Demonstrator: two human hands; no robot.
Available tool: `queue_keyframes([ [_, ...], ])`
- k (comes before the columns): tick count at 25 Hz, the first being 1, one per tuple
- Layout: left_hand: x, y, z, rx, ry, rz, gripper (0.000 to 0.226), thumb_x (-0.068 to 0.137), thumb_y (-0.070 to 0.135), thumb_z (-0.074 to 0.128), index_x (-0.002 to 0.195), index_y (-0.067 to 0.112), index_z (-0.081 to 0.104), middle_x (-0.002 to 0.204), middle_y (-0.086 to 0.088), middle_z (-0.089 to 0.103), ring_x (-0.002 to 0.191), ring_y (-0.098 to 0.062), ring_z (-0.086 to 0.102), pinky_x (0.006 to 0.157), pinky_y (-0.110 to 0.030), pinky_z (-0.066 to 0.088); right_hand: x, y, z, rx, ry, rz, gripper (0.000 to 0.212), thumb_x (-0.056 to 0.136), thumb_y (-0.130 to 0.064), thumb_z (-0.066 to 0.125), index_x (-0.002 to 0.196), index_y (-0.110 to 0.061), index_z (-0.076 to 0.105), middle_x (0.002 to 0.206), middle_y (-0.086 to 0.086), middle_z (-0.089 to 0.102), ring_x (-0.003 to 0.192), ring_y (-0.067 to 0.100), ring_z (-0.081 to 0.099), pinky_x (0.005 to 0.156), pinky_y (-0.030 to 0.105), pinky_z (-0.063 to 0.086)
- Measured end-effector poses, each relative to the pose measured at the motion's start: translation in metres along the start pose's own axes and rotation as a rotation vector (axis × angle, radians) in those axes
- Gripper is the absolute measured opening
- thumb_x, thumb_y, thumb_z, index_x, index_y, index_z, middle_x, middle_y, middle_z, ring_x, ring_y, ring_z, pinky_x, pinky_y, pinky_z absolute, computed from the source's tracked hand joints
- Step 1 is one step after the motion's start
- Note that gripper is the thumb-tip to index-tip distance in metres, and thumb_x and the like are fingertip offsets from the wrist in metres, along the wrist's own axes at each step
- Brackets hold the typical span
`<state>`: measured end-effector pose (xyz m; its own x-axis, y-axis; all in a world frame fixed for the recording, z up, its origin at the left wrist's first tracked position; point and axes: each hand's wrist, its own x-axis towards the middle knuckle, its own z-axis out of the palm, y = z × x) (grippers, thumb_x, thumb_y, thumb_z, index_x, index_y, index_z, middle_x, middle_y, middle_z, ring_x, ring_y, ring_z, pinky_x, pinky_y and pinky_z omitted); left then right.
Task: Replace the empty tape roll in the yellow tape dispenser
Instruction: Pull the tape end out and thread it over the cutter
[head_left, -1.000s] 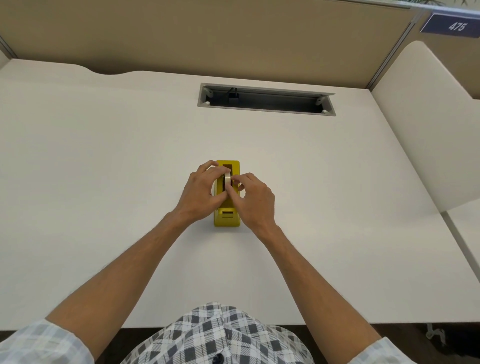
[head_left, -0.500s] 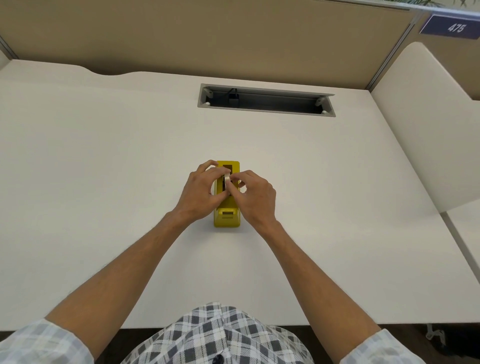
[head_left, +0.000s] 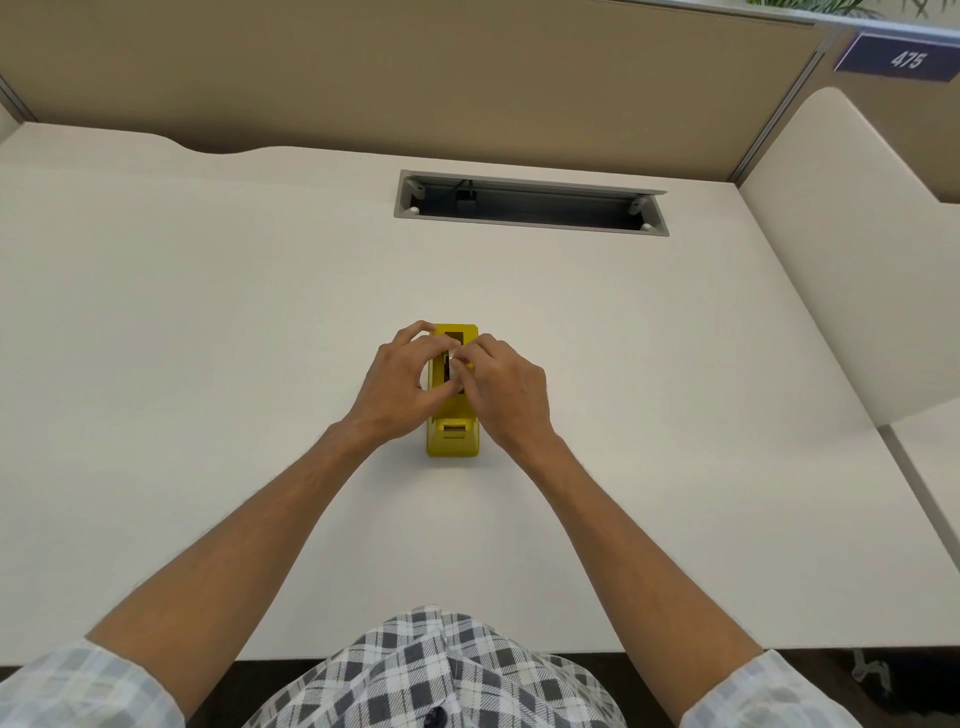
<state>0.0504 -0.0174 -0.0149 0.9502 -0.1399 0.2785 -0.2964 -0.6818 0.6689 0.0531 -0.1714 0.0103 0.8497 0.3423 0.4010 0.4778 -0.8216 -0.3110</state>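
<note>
A person in a checked shirt (head_left: 441, 670) works with both hands over a yellow tape dispenser (head_left: 452, 439) standing at the centre of the frame on a pale table (head_left: 208, 338). The dispenser lies lengthwise, its cutter end toward the bottom of the frame, its far end toward the cable slot (head_left: 530, 203) in the upper middle.

The left hand (head_left: 397, 387) curls around the dispenser's left side, its fingers arched over the top and its grip closed on the tape roll (head_left: 451, 364) that sits upright in the dispenser's open well. The right hand (head_left: 506, 387) comes in from the right, its fingertips (head_left: 467, 353) pinching the same roll at its upper edge, so both grips are clamped on the roll and touch each other above the well. Only a thin pale sliver of the roll shows between the fingers; whether it is seated on its spindle cannot be told.

A tan partition (head_left: 415, 73) runs across the top of the frame, with a blue sign (head_left: 901, 60) reading 475 at the upper right. A second pale panel (head_left: 857, 234) rises at the right edge.
</note>
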Motion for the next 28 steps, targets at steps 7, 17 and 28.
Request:
queue_keyframes([
  [7,-0.001,0.001,0.001,-0.037,0.024,-0.026,0.032,0.088,0.026,0.064,0.119,0.02,0.063,0.119,0.009,0.063,0.127,-0.011,0.042,0.097,-0.046,0.044,0.003,0.001,-0.006,0.065,-0.116,0.086,0.017,0.098,-0.026,0.053,0.103,-0.016,0.067,0.101,-0.002,0.064,0.09,0.016,0.06,0.062,0.032,0.047],
  [17,-0.006,0.001,0.002,-0.091,-0.011,-0.058,0.047,0.086,0.022,0.066,0.131,0.014,0.055,0.136,0.0,0.055,0.135,-0.013,0.038,0.108,-0.036,0.038,0.001,0.001,-0.006,0.104,-0.236,0.108,0.019,0.102,-0.024,0.044,0.107,-0.013,0.059,0.104,0.001,0.058,0.083,0.021,0.06,0.064,0.036,0.049],
  [28,-0.01,-0.008,0.004,-0.122,-0.064,-0.096,0.059,0.086,0.005,0.063,0.141,0.014,0.044,0.146,0.002,0.044,0.139,-0.002,0.025,0.113,-0.025,0.024,-0.019,-0.007,-0.005,0.069,-0.186,0.095,0.022,0.103,-0.025,0.046,0.108,-0.01,0.061,0.102,0.004,0.061,0.082,0.021,0.06,0.058,0.026,0.036],
])
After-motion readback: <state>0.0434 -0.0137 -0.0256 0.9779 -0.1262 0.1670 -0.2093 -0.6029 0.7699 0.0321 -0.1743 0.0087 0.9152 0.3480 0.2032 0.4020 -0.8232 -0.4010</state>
